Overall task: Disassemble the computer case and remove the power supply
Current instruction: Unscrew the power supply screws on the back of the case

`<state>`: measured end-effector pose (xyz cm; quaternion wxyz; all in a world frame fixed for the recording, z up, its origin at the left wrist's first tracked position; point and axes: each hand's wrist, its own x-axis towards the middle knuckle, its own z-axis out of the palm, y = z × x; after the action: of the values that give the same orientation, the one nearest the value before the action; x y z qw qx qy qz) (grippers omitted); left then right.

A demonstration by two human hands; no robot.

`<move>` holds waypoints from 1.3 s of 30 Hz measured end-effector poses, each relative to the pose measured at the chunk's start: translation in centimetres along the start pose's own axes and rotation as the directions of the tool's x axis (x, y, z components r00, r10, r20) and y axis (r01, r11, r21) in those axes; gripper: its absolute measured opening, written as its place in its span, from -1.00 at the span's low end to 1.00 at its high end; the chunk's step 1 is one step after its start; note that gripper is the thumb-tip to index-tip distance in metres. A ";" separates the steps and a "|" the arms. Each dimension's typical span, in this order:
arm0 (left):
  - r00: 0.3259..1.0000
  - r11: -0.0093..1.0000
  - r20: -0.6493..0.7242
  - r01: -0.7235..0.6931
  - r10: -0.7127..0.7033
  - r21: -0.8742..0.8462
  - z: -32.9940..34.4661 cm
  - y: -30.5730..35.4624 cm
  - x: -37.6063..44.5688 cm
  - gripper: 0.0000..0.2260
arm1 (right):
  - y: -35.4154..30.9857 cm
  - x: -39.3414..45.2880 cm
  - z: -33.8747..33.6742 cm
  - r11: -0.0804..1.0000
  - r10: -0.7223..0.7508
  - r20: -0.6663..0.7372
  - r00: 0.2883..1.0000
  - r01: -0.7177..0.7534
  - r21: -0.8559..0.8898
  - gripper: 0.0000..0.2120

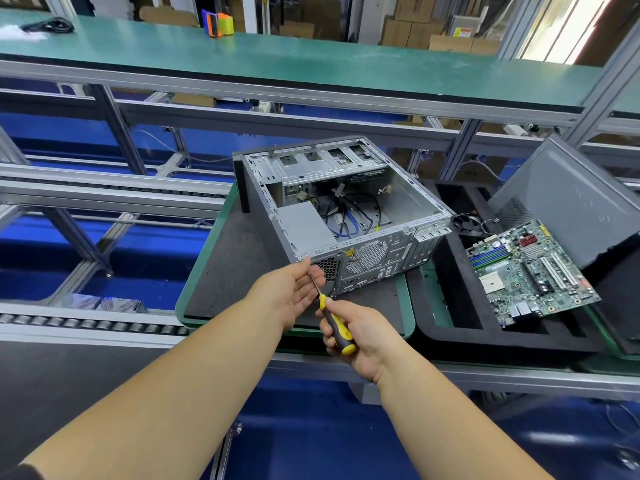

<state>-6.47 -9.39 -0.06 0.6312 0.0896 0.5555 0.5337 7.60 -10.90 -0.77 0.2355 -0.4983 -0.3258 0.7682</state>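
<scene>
Power supply (304, 227) in case (408, 199) (cables too)

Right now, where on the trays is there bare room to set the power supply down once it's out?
Best patch: the dark pad left of the computer case, between the case side and the tray's green rim. A narrower strip lies in front of the case, where the left hand and right hand work the screwdriver. The right tray is crowded: motherboard, fan, side panel.

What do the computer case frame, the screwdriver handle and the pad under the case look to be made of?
Computer case: bare sheet metal, dull silver, with punched vents. Screwdriver handle, gripped by the right hand: likely moulded plastic or rubber, glossy yellow with black. Pad: probably foam, matte dark grey.
</scene>
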 end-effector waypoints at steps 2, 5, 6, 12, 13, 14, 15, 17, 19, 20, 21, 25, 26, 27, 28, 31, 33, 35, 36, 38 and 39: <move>1.000 1.000 -0.029 -0.001 0.001 0.002 0.2 0.0 0.0 -0.84 | 0.2 0.0 0.2 1.000 -0.001 -0.015 1.000 0.001 -0.005 -0.82; 0.999 1.000 -0.044 -0.006 0.005 -0.009 0.4 0.0 0.1 -0.85 | 0.4 0.0 0.3 1.000 0.012 -0.029 1.000 -0.012 -0.022 -0.91; 0.999 1.000 -0.045 -0.008 0.008 -0.016 0.4 -0.1 0.2 -0.86 | 0.4 0.0 0.3 1.000 0.022 -0.023 0.999 -0.022 -0.002 -0.91; 0.999 0.998 -0.042 -0.022 0.020 -0.056 0.4 -0.4 0.5 -0.85 | -0.4 0.0 0.3 0.978 0.122 0.065 0.990 -0.131 0.161 -0.72; 0.999 0.998 -0.043 -0.022 0.020 -0.062 0.4 -0.4 0.5 -0.85 | -0.5 0.0 0.2 0.975 0.135 0.081 0.987 -0.147 0.165 -0.65; 0.999 0.997 -0.043 -0.022 0.020 -0.068 0.4 -0.4 0.5 -0.85 | -0.6 0.1 0.1 0.973 0.144 0.094 0.985 -0.158 0.171 -0.61; 0.999 0.997 -0.043 -0.023 0.020 -0.073 0.4 -0.4 0.5 -0.85 | -0.6 0.1 0.0 0.971 0.147 0.102 0.984 -0.164 0.175 -0.60; 0.999 0.996 -0.045 -0.025 0.021 -0.084 0.4 -0.4 0.6 -0.86 | -0.6 0.1 0.0 0.973 0.143 0.102 0.984 -0.159 0.170 -0.62; 0.999 0.996 -0.046 -0.028 0.024 -0.088 0.5 -0.5 0.6 -0.86 | -0.6 0.0 0.1 0.980 0.125 0.087 0.988 -0.137 0.143 -0.65; 0.999 0.996 -0.046 -0.030 0.026 -0.089 0.5 -0.5 0.7 -0.86 | -0.6 0.0 0.2 0.984 0.116 0.080 0.990 -0.125 0.126 -0.66; 0.999 0.995 -0.046 -0.031 0.027 -0.092 0.5 -0.5 0.7 -0.86 | -0.6 -0.1 0.2 0.988 0.108 0.072 0.991 -0.115 0.106 -0.68; 0.999 0.995 -0.044 -0.031 0.026 -0.099 0.5 -0.5 0.7 -0.86 | -0.3 -0.1 0.5 0.997 0.075 -0.014 0.997 -0.075 0.007 -0.72; 0.999 0.995 -0.041 -0.032 0.028 -0.099 0.4 -0.5 0.6 -0.86 | -0.3 -0.1 0.6 0.998 0.066 -0.041 0.997 -0.066 -0.020 -0.72; 0.999 0.995 -0.042 -0.033 0.029 -0.097 0.4 -0.5 0.6 -0.86 | -0.2 -0.1 0.6 0.997 0.052 -0.067 0.996 -0.055 -0.049 -0.72; 0.999 0.995 -0.042 -0.033 0.029 -0.094 0.4 -0.5 0.6 -0.86 | -0.2 0.0 0.6 0.996 0.026 -0.088 0.996 -0.033 -0.082 -0.73; 0.999 0.997 -0.035 -0.031 0.028 -0.076 0.3 -0.4 0.6 -0.86 | -0.2 0.2 0.4 0.979 -0.114 -0.126 0.985 0.090 -0.186 -0.80; 0.999 0.997 -0.024 -0.029 0.027 -0.070 0.2 -0.5 0.7 -0.86 | -0.2 0.2 0.4 0.949 -0.200 -0.174 0.964 0.147 -0.280 -0.74; 1.000 0.997 -0.014 -0.028 0.027 -0.066 0.1 -0.5 0.7 -0.85 | -0.3 0.1 0.5 0.858 -0.327 -0.221 0.919 0.190 -0.478 -0.71; 1.000 0.997 -0.012 -0.028 0.028 -0.066 0.0 -0.5 0.7 -0.85 | -0.3 0.1 0.6 0.754 -0.417 -0.219 0.882 0.201 -0.626 -0.71; 1.000 0.997 -0.010 -0.029 0.029 -0.071 0.0 -0.6 0.8 -0.85 | 0.0 0.1 0.8 0.451 -0.579 -0.148 0.802 0.164 -0.877 -0.70; 1.000 0.997 -0.010 -0.028 0.028 -0.073 0.0 -0.6 0.7 -0.85 | 0.1 0.0 0.9 0.330 -0.628 -0.108 0.771 0.138 -0.934 -0.71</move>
<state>-6.25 -9.05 -0.92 0.6240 0.0717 0.5370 0.5631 6.77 -11.21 -0.54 0.1870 -0.6124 -0.7243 0.2555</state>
